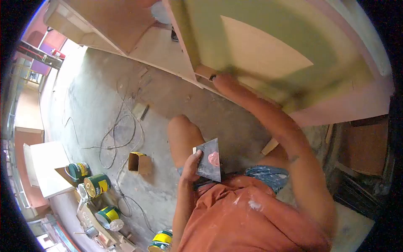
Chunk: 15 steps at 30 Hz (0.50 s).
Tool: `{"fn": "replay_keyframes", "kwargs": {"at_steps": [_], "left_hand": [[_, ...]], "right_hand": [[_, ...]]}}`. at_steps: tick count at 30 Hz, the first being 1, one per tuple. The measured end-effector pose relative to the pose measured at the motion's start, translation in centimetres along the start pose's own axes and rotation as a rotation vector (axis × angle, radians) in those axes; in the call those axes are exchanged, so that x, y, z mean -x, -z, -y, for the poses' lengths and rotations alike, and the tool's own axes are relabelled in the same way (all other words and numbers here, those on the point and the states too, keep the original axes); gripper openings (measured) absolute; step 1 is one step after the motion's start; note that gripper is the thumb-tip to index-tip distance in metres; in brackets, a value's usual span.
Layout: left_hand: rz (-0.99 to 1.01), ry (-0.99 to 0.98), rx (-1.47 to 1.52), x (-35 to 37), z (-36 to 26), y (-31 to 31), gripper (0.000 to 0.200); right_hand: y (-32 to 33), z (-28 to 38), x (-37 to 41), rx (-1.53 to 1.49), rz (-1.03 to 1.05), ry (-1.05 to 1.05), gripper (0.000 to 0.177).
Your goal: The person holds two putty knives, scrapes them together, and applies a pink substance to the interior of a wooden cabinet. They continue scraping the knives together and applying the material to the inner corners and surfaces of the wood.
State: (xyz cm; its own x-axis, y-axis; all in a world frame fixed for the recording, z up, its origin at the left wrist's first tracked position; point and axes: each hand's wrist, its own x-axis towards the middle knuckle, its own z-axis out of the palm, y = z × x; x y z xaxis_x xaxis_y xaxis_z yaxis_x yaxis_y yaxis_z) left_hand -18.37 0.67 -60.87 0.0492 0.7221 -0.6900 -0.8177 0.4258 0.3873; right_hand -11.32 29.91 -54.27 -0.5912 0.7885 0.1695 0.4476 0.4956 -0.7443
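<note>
My left hand (192, 166) is closed round the edge of a flat metal plate (205, 170), held over my lap. A lump of pink paste (213, 158) sits on the plate. My right arm reaches forward to the lower inside corner of a wooden cabinet (260, 50), which has green patches and a pale curved area on its panel. My right hand (222, 81) is closed at the cabinet's bottom edge, with a small dark item at its fingers that I cannot make out.
Loose cable (114, 147) lies coiled on the concrete floor (88, 113) at left, near an open cardboard box (145, 164). Green and yellow buckets (97, 185) stand at lower left beside wood scraps. A white board (49, 168) is behind them.
</note>
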Motion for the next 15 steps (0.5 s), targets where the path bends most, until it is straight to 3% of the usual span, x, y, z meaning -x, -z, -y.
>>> {"fn": "replay_keyframes", "kwargs": {"at_steps": [1,2,4,5,7,8,10,11,13,15], "left_hand": [[0.004,-0.007,0.003,-0.1,0.0,0.2,0.047],[0.007,-0.025,0.019,-0.3,0.2,0.4,0.047],[0.006,-0.039,0.037,-0.4,0.7,0.6,0.046],[0.002,-0.018,0.020,-0.5,0.6,0.5,0.042],[0.000,-0.008,-0.005,-0.9,0.4,0.6,0.038],[0.023,-0.006,-0.058,-1.2,0.7,1.0,0.037],[0.038,-0.022,-0.091,-1.8,1.2,1.3,0.035],[0.038,-0.020,-0.091,-2.1,1.6,1.9,0.035],[0.061,-0.029,-0.155,-2.7,1.7,2.8,0.036],[0.070,-0.040,-0.070,-2.1,1.3,1.9,0.037]], "right_hand": [[0.2,0.9,0.1,-0.205,-0.058,0.003,0.017],[-0.3,-0.7,-1.3,-0.203,-0.054,0.012,0.017],[-1.2,-3.9,-4.3,0.559,0.105,0.203,0.038],[-1.1,-3.6,-4.6,0.559,0.104,0.207,0.038],[-0.5,-2.2,-5.6,0.633,0.227,0.132,0.019],[-2.9,-4.1,-6.4,0.632,0.222,0.135,0.019],[-9.7,-10.1,-8.3,0.748,0.026,0.029,0.020],[-8.9,-8.0,-6.8,0.748,0.027,0.027,0.020],[-7.1,-3.9,-3.6,0.195,-0.015,0.209,0.033],[-5.5,-3.3,-3.9,0.316,0.027,0.271,0.031]]}}
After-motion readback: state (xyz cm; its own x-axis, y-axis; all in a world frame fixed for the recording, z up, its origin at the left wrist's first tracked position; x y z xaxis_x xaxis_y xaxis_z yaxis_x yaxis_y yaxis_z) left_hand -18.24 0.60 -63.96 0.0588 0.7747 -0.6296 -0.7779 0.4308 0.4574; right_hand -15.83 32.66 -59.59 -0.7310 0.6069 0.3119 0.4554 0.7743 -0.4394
